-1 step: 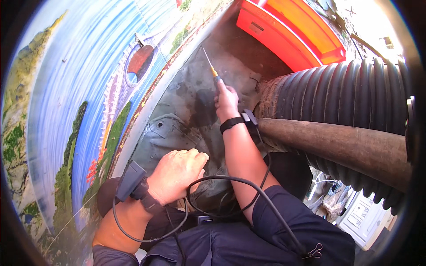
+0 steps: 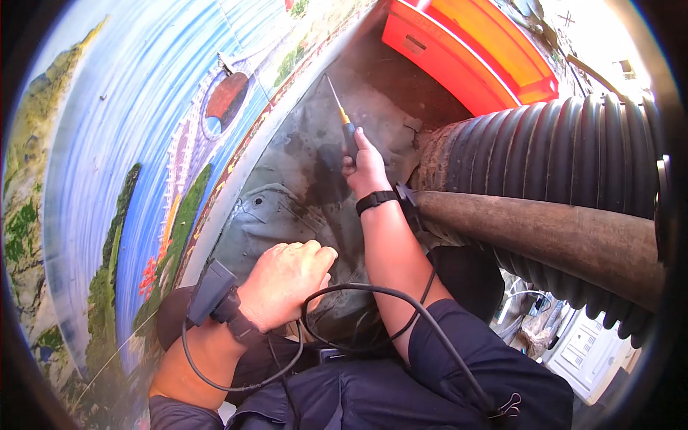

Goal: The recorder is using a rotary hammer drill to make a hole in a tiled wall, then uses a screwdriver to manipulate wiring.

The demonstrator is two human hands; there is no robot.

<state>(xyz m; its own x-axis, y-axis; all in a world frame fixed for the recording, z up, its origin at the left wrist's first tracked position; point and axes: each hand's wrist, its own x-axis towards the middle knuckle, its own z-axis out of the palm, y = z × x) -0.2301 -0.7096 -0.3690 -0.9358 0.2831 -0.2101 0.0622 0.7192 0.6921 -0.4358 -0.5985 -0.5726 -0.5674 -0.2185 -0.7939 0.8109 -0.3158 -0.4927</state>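
Note:
My right hand [image 2: 368, 166] grips a screwdriver [image 2: 348, 132] by its dark and yellow handle, the thumb lying along one side. The thin metal shaft points away from me, its tip near the lower border of a painted panel [image 2: 236, 158]; whether it touches anything I cannot tell. Closed, with its fingers curled under, my left hand [image 2: 287, 279] hangs nearer to me, over the grey sheet [image 2: 287, 179]. Its palm side is hidden, so what it holds, if anything, does not show. Both wrists wear dark straps with small boxes, and a black cable loops between the forearms.
On the right lie a thick black corrugated hose [image 2: 545, 147] and a brown pole [image 2: 537, 218]. Red and orange plastic bins [image 2: 459, 61] stand at the far right. A white plastic case [image 2: 584, 351] sits at the lower right. The painted panel rises along the left.
My right hand has rolled at the wrist around the screwdriver, showing more of its thumb and the handle. The tip and my left hand stay about where they were.

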